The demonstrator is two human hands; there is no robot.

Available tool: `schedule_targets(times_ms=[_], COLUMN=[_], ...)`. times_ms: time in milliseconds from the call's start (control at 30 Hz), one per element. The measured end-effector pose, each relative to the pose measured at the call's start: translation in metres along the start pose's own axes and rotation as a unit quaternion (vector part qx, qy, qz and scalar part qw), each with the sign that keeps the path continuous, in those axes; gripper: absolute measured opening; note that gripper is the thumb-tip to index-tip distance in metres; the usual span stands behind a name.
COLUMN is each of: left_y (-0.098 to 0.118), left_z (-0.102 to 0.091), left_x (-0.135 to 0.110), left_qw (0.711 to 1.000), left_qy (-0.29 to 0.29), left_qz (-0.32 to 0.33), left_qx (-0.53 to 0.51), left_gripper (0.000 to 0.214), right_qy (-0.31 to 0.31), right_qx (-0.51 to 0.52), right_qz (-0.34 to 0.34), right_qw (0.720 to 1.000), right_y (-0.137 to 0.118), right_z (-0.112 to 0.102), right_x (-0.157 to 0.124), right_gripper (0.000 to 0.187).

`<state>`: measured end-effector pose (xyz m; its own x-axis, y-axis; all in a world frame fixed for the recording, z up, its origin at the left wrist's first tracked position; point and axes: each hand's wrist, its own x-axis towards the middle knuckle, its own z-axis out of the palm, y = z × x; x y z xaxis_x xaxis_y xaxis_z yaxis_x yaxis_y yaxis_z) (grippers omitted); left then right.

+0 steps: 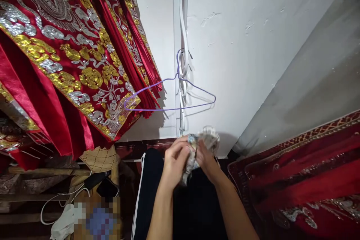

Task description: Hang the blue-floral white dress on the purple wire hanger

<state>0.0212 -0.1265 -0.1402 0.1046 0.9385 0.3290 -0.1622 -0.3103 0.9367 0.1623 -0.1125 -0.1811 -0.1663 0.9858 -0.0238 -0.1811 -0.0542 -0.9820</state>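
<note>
Both my hands are closed on a crumpled, light patterned piece of cloth (210,138), held low in front of me above my dark-clad legs. My left hand (176,157) pinches its left side, thumb against the fingers. My right hand (206,159) grips the other side and is somewhat smeared by motion. Part of the cloth bunches up beyond the right fingers, and a loose end hangs beneath the left hand. Just above the hands a purple hanger (168,109) hangs bare against the white wall, its hook at a white strap.
Red garments with gold and silver embroidery (92,78) hang at the left. Below them a wooden seat (71,183) bears a phone (108,188), a white cable (42,210) and white tissue (63,222). Red embroidered fabric (309,180) lies at the right.
</note>
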Motion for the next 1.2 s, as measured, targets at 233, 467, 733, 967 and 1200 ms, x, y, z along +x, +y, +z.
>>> schedule_targets(times_ms=[233, 467, 733, 967, 1200], left_y=[0.024, 0.029, 0.043, 0.042, 0.066], left_z=[-0.024, -0.048, -0.107, -0.140, -0.127], left_x=[0.015, 0.034, 0.037, 0.073, 0.118], left_qw=[0.991, 0.952, 0.880, 0.815, 0.857], left_qy=[-0.013, -0.222, -0.185, -0.134, -0.081], left_qz=[0.011, -0.091, -0.119, -0.048, 0.101], left_qx=[0.136, 0.192, 0.421, 0.562, 0.499], left_gripper=[0.031, 0.050, 0.039, 0.028, 0.021], right_qy=[-0.200, 0.102, 0.112, 0.074, 0.062], right_qx=[-0.106, -0.254, -0.533, -0.577, -0.519], right_qz=[-0.099, -0.294, -0.205, -0.225, -0.231], right_qw=[0.969, 0.916, 0.813, 0.782, 0.821], right_y=[-0.057, -0.111, -0.088, -0.117, -0.127], right_z=[0.016, -0.017, -0.063, -0.079, -0.075], right_x=[-0.005, 0.063, 0.116, 0.082, 0.072], right_gripper=[0.039, 0.021, 0.025, 0.012, 0.017])
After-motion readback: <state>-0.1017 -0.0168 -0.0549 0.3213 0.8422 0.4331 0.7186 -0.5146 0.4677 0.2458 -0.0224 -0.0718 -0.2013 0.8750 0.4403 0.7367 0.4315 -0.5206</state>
